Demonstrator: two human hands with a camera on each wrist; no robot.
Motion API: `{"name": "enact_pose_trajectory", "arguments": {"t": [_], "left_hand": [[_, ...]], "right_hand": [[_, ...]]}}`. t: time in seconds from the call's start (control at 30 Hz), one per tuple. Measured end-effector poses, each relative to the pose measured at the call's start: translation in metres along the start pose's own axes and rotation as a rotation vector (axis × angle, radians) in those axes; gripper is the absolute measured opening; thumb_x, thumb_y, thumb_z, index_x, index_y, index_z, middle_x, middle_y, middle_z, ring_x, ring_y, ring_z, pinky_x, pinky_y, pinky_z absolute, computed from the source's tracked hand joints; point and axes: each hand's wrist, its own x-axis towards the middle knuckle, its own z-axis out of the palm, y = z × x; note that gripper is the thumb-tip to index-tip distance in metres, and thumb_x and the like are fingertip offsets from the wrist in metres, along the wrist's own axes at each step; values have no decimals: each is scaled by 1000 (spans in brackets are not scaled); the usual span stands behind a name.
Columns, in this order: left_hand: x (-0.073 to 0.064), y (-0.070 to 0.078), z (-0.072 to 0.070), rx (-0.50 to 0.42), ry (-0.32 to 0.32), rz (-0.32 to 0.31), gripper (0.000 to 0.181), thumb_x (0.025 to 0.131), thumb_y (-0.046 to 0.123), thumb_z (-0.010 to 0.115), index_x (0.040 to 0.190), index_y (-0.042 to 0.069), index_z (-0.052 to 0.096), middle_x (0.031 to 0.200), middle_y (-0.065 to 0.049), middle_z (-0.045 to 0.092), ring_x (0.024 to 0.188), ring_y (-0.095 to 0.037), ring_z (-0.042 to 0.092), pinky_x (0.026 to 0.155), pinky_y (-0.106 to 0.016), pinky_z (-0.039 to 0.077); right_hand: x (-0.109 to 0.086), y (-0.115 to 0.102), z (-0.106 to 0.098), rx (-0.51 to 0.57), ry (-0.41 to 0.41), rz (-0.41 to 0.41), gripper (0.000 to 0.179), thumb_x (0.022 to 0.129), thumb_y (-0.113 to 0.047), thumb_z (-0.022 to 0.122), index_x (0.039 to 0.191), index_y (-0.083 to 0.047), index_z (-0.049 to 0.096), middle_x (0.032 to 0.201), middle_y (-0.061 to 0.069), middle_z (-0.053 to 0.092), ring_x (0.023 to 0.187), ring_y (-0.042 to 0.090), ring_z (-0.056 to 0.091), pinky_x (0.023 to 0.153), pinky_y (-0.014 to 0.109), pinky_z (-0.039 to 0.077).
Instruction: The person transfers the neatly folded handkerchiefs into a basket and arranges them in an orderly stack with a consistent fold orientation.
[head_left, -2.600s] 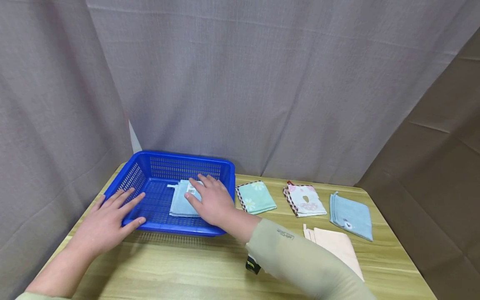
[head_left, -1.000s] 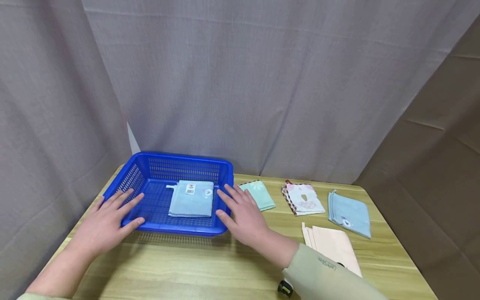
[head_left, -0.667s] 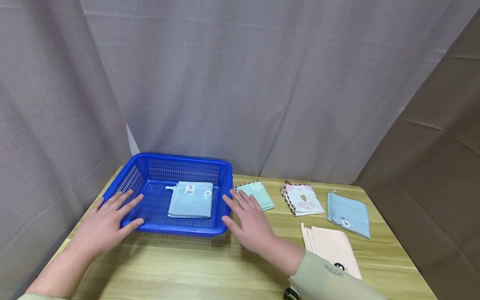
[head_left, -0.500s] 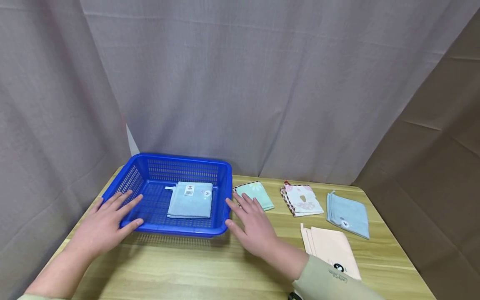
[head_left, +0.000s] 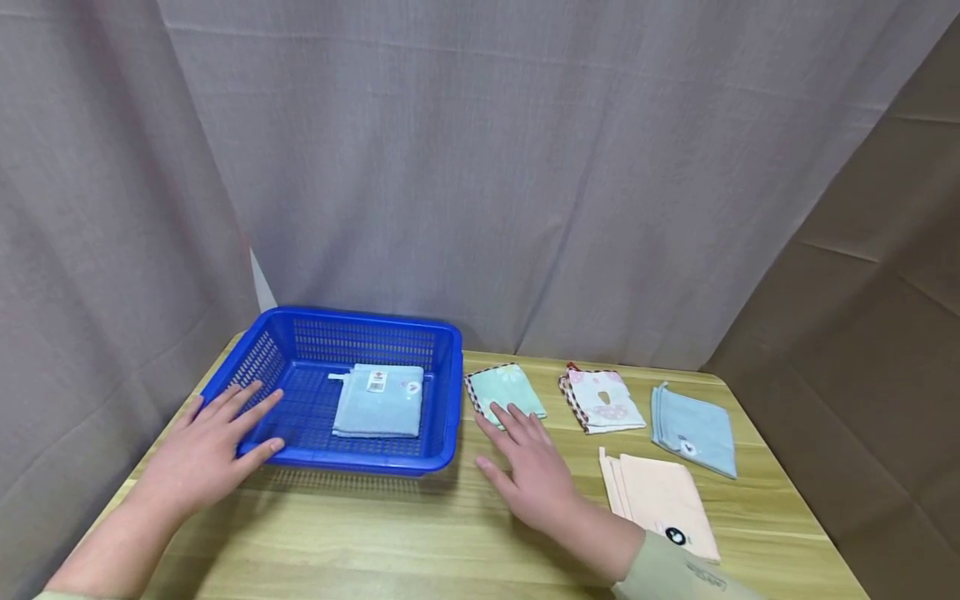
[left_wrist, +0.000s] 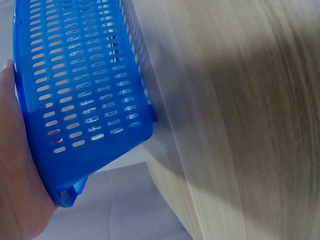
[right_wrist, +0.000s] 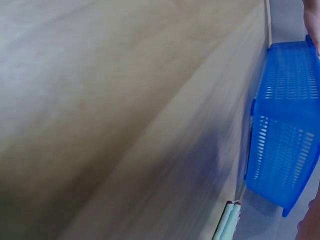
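My left hand (head_left: 201,458) rests with spread fingers on the near left corner of a blue plastic basket (head_left: 360,457); the left wrist view shows the palm against the slotted basket (left_wrist: 90,150). A folded light blue towel (head_left: 378,408) with a white label lies inside the basket, toward its right. My right hand (head_left: 531,471) is outside the basket, fingers spread and holding nothing. Its fingertips overlap the near edge of a folded mint green towel (head_left: 510,387) with daisies and a checked border. In the right wrist view the basket (right_wrist: 285,135) is at the right edge.
Right of the mint towel lie a white and pink patterned towel (head_left: 603,400), a blue towel (head_left: 697,429) and, closer in, a peach towel (head_left: 667,500) with a round black emblem. All are on the wooden table (head_left: 360,542). Grey curtain (head_left: 480,167) hangs behind.
My right hand has moved from over the blue towel in the basket, out past the rim, and right toward the mint towel. The left hand has stayed at the basket corner.
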Motion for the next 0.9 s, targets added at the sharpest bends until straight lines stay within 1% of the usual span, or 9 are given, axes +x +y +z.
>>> {"name": "enact_pose_trajectory", "arguments": {"t": [0.13,0.2,0.33,0.57,0.73,0.9], "left_hand": [[0,0,2,0,3,4,66,93,57,59,148,22,48,149,-19,46,133,-46,41,108,-69,20],[0,0,3,-1,4,6,66,93,57,59,148,22,48,149,-19,46,133,-46,41,108,-69,20],[0,-1,3,-1,7,8,67,93,57,59,148,22,48,149,-19,46,133,-46,41,109,-69,19],[0,-2,2,2,18,14,67,93,56,60,148,22,48,148,-19,46,133,-45,42,109,-69,19],[1,-2,1,5,19,15,67,92,56,60,148,22,48,148,-19,46,133,-45,42,109,-69,20],[1,-2,1,5,21,16,67,92,56,60,148,22,48,148,-19,46,133,-45,42,108,-69,21]], "right_hand": [[-8,6,1,1,-19,29,56,102,-48,48,152,-22,43,159,5,33,146,34,28,118,55,19],[-13,8,0,0,-30,45,56,102,-47,48,152,-23,43,159,5,32,147,33,28,119,55,17],[-22,16,-1,-9,-28,54,55,101,-45,51,151,-21,44,158,6,34,146,34,28,119,54,17],[-35,30,-1,-49,9,43,54,99,-42,55,147,-18,49,155,9,40,142,37,35,114,59,26],[-43,38,-2,-68,-9,63,55,99,-42,56,149,-19,48,155,8,40,144,35,33,115,57,25],[-48,44,-4,-81,-11,76,56,99,-42,56,149,-19,47,155,9,41,144,35,33,117,55,22]]}}
